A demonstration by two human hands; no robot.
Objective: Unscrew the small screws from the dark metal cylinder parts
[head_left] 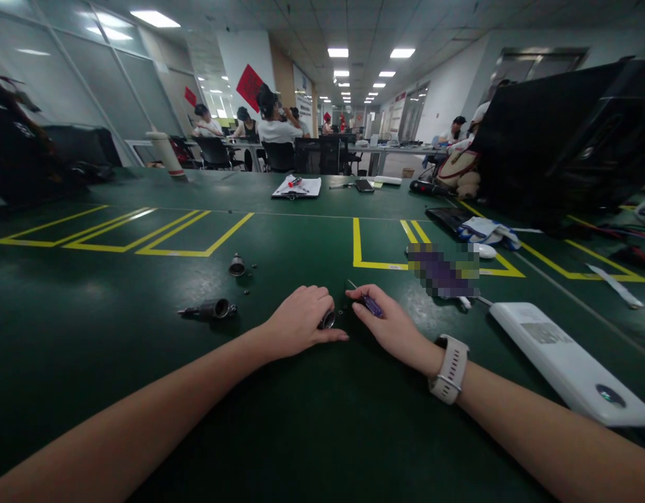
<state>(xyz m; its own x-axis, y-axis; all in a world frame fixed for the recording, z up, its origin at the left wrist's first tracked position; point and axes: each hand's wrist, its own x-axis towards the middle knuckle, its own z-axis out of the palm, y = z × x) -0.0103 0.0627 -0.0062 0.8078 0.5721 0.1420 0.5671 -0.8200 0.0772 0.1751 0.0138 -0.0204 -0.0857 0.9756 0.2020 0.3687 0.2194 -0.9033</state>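
Note:
On the green table, my left hand (304,320) is wrapped round a dark metal cylindrical part (328,320), its round open end facing right. Most of that part is hidden by the fingers. My right hand (388,321) grips a small screwdriver (372,305) with a purple handle, its thin shaft pointing up and left. Between the hands lie tiny rings (341,311). Left of my left hand rests a dark metal piece with a pointed shaft (212,309). Behind it stands a cup-shaped metal part (237,265), with tiny pieces (246,292) beside it.
Right of my right hand lie a purple, partly blurred object (442,272) and a large white power bank (557,356) with a cable. Farther back are a white notepad (297,187), a phone (365,186) and a cloth (487,232). Yellow tape (374,265) marks the table (280,433).

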